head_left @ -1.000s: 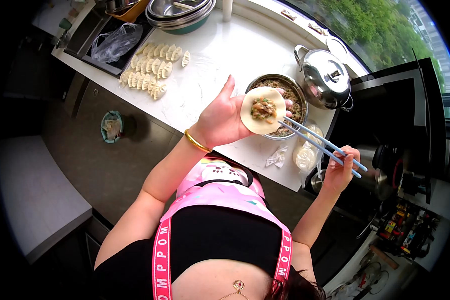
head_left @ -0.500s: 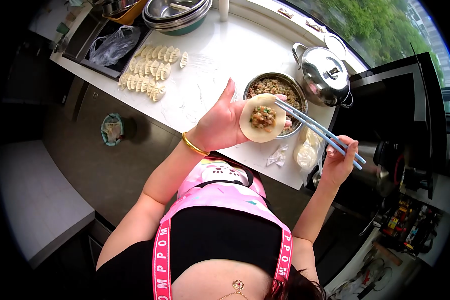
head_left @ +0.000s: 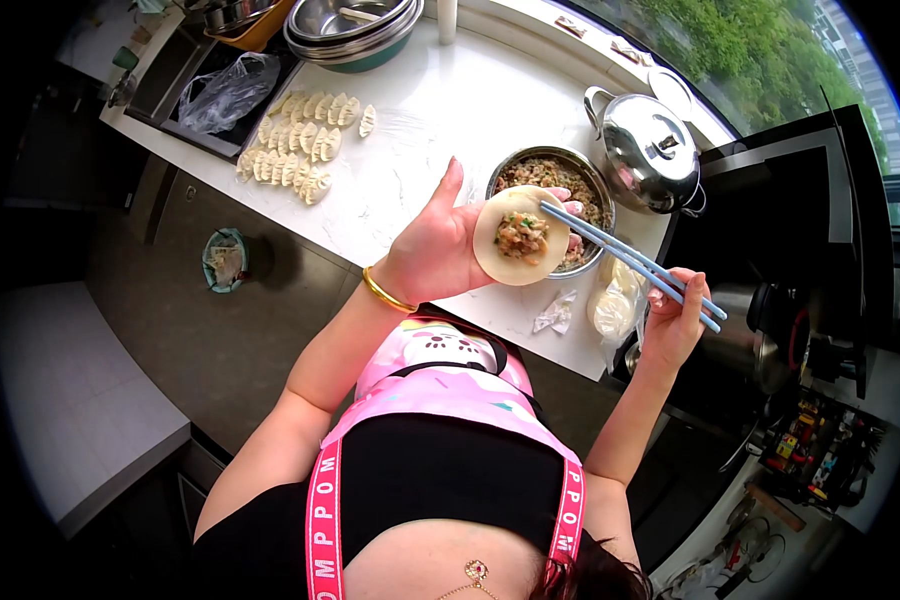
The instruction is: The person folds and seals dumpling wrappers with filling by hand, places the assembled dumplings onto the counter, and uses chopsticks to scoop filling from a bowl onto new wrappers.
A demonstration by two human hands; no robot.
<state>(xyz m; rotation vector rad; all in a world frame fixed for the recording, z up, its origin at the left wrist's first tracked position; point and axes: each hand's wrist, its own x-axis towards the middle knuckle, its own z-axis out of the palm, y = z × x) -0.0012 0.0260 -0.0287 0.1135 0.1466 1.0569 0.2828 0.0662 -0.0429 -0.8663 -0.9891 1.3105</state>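
Note:
A round dough wrapper [head_left: 490,250] lies across the fingers of my left hand [head_left: 435,245], which is palm up with the thumb stretched out. A lump of meat filling [head_left: 521,237] sits in the middle of the wrapper. My right hand [head_left: 677,318] is closed round a pair of blue chopsticks [head_left: 635,262], whose tips meet the upper right part of the wrapper. Behind the wrapper, a metal bowl of filling [head_left: 542,172] stands on the counter, partly hidden by my left hand and the wrapper.
Rows of folded dumplings [head_left: 295,140] are on the white counter [head_left: 420,130]. A lidded pot [head_left: 653,150] stands right of the bowl, and a plastic bag of dough [head_left: 615,305] lies near the counter's edge. Stacked bowls [head_left: 355,35] stand at the back left. A small bin [head_left: 225,260] is on the floor.
The chopsticks have swung from the right side of the wrapper to its upper right part. The wrapper, still on my left hand, has shifted slightly left and down.

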